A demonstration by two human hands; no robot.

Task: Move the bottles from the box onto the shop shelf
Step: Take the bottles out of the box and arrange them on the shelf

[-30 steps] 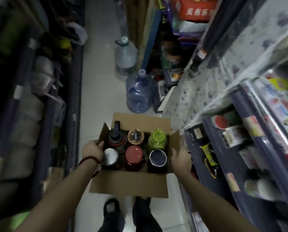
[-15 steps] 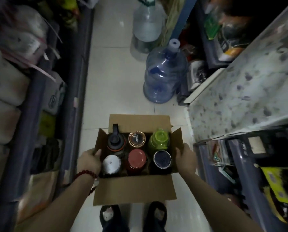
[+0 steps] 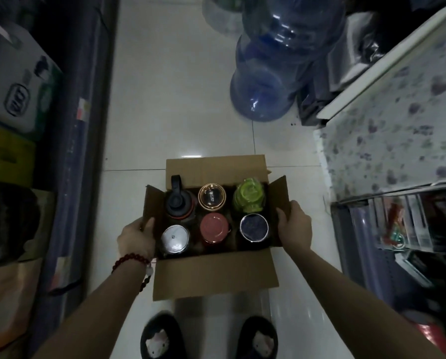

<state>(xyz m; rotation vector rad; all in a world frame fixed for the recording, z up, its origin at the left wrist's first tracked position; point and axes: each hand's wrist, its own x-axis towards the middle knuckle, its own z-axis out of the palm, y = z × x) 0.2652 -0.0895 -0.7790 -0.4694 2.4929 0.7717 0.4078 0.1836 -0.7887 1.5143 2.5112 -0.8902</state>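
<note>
Still pre-unload: left hand [image 3: 136, 238] and right hand [image 3: 295, 225] gripping box [image 3: 214, 274] flaps low over floor [image 3: 180, 99], six bottles [image 3: 215, 227] inside; next likely set down, pick one for shelf [image 3: 395, 136].

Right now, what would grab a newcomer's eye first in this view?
The open cardboard box at centre, gripped by the left hand and right hand at its side flaps, with six bottles standing inside, the green bottle brightest. Beyond it, a big blue water jug stands on the floor.
</note>
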